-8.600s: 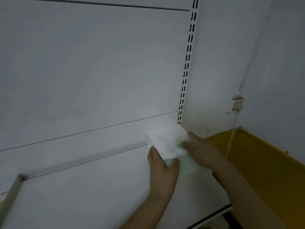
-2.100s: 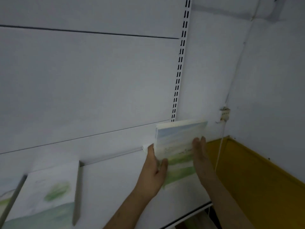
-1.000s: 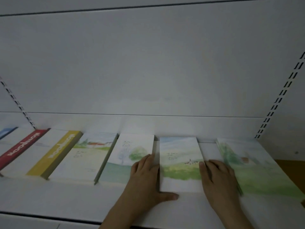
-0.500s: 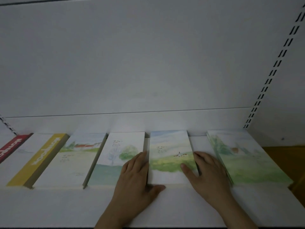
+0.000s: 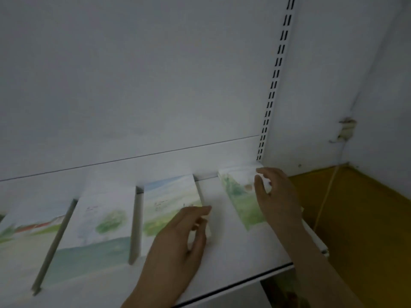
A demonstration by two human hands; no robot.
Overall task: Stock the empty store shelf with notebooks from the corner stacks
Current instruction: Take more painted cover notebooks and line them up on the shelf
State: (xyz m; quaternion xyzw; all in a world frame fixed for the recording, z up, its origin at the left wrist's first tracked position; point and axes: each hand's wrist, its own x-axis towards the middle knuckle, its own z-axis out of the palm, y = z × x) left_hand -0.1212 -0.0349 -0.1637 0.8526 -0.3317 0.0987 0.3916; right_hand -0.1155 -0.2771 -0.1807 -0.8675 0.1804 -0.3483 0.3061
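Shelf (image 5: 224, 258): white, its dark front lip running up to the right; the right end stops beside the slotted upright (image 5: 274, 81).

Notebooks, four stacks lying flat, left to right:
- red-roof cover (image 5: 26, 238), cut by the frame's left edge;
- tree cover (image 5: 100, 227), just beside it;
- meadow cover (image 5: 169, 203), under your left hand (image 5: 178, 247);
- green-foliage cover (image 5: 240, 196), at the shelf's right end, under your right hand (image 5: 278, 196).

Open room: a bare strip of shelf separates the last two stacks; bare shelf also runs along the front lip.

Left hand: fingers curled round the meadow stack's right edge. Right hand: fingers spread, loosely bent over the foliage cover; contact blurred, cannot tell.

Beyond the shelf end: yellow floor (image 5: 367, 218).
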